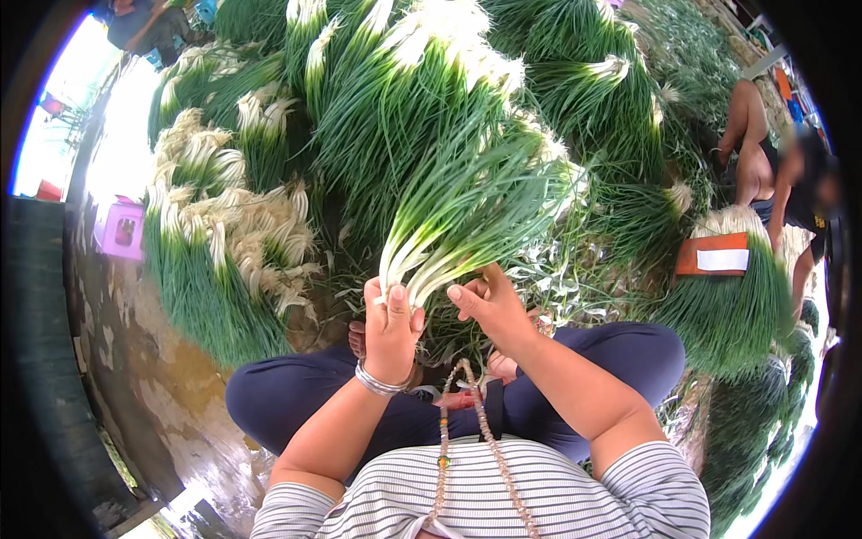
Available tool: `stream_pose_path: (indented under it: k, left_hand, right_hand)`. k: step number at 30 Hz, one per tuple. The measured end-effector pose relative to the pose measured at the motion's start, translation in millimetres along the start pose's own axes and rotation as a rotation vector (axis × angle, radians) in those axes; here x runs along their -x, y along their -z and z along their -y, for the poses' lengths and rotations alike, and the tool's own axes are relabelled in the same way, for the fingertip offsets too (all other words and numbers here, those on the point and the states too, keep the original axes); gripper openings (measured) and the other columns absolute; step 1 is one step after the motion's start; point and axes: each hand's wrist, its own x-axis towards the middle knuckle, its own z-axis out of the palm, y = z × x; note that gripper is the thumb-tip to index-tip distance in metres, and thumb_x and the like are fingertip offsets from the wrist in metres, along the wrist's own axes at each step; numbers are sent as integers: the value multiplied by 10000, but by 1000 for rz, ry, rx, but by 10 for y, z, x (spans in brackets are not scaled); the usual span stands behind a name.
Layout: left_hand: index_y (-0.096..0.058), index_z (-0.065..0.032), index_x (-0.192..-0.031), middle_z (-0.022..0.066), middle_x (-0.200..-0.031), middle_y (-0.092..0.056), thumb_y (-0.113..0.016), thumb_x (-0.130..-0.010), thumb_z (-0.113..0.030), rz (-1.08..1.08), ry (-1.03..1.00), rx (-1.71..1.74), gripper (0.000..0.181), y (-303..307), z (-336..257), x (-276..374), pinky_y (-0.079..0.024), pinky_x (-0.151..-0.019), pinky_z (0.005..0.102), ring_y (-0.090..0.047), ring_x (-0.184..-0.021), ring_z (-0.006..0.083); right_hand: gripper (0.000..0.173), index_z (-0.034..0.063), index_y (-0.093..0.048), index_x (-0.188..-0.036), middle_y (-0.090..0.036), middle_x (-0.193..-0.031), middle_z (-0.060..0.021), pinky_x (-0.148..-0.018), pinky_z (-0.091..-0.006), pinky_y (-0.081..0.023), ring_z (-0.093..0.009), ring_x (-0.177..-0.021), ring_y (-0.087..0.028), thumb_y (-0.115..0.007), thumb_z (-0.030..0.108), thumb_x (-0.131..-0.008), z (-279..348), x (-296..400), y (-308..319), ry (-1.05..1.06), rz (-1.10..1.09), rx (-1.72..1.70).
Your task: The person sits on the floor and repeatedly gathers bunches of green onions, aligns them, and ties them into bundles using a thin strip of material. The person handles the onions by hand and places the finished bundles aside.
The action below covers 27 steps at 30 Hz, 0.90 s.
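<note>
My left hand (392, 330), with silver bangles at the wrist, grips a bunch of green onions (431, 263) by the white stalks near the root end. Their green leaves fan up and to the right, away from me. Close beside the stalks, on the right, my right hand (491, 303) has its thumb and fingers apart, the fingertips just below the leaves; whether they touch the bunch is hard to tell. Beyond the bunch lies a large heap of green onions (417, 101), white ends pointing away.
More green onions (222, 263) are piled at the left, by a pink plastic container (123, 228). At the right, an orange object (712, 255) with a white patch rests on another stack (727, 316), beside a seated person (794, 175). Another person (145, 27) is at the top left. Loose leaves (559, 276) litter the floor.
</note>
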Motion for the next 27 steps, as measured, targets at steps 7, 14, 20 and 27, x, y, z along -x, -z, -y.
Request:
stream_pose_path:
  k: [7, 14, 20, 27]
  left_hand:
    - [-391, -115, -1081, 0, -797, -501, -442, -1008, -291, 113, 159, 170, 197, 12, -35, 13, -320, -441, 170, -423, -546, 42]
    - [-404, -38, -1112, 47, -840, -548, -389, -1015, -318, 355, -19, -487, 296, 27, 149, 58, -417, -533, 225, -491, -596, 82]
    - [-414, 49, -1268, 227, -1164, -555, -675, -850, -392, 198, -380, -1156, 662, 280, 17, -201, -472, -881, 385, -585, -1035, 328]
    - [-460, 43, -1269, 159, -1139, -605, -524, -892, -100, 57, 478, -235, 408, 203, 137, -278, -489, -904, 338, -588, -982, 199]
  right_hand:
    - [727, 63, -390, -1347, -541, -1160, -49, -587, -216, -449, -122, -898, -582, -726, 418, -809, 30, -42, 47, -105, 302, -270]
    - [506, 28, -548, -1237, -639, -1083, -50, -796, -310, -510, -149, -943, -615, -708, 299, -841, 121, -145, 51, -93, 413, -189]
    - [175, 78, -651, -909, -668, -861, -67, -671, -333, -501, -184, -772, -648, -646, 225, -813, -54, -211, 155, 44, 277, 489]
    - [523, 44, -590, -972, -643, -934, -161, -751, -448, -505, -353, -874, -634, -514, 553, -879, 60, -12, -92, 175, 571, 1169]
